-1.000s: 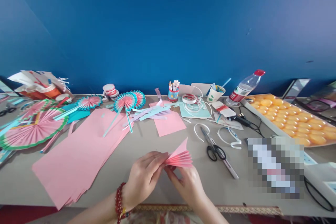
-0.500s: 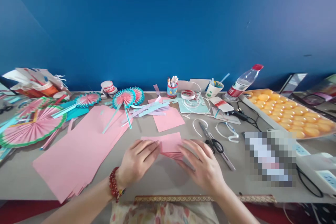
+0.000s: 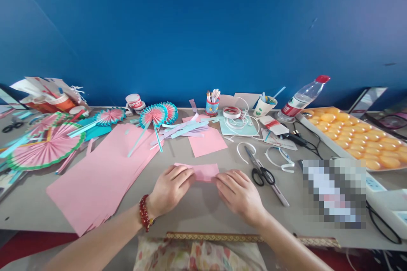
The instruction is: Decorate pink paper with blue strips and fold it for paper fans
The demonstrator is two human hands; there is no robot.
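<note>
Counter [image 3: 203,218]; left hand [image 3: 171,190], right hand [image 3: 240,197]; pink paper [image 3: 205,172] between them.
My fingers [image 3: 186,174] pinch its opposite ends at mid-counter; I judge it light, pliant and easily creased, best taken lightly by the ends.

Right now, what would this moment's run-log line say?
left hand: at left end of small pink paper | right hand: at its right end | scissors: on table, beyond right hand

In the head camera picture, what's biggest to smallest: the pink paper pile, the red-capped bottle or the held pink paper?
1. Pink paper pile
2. Red-capped bottle
3. Held pink paper, judging the part that shows
</note>
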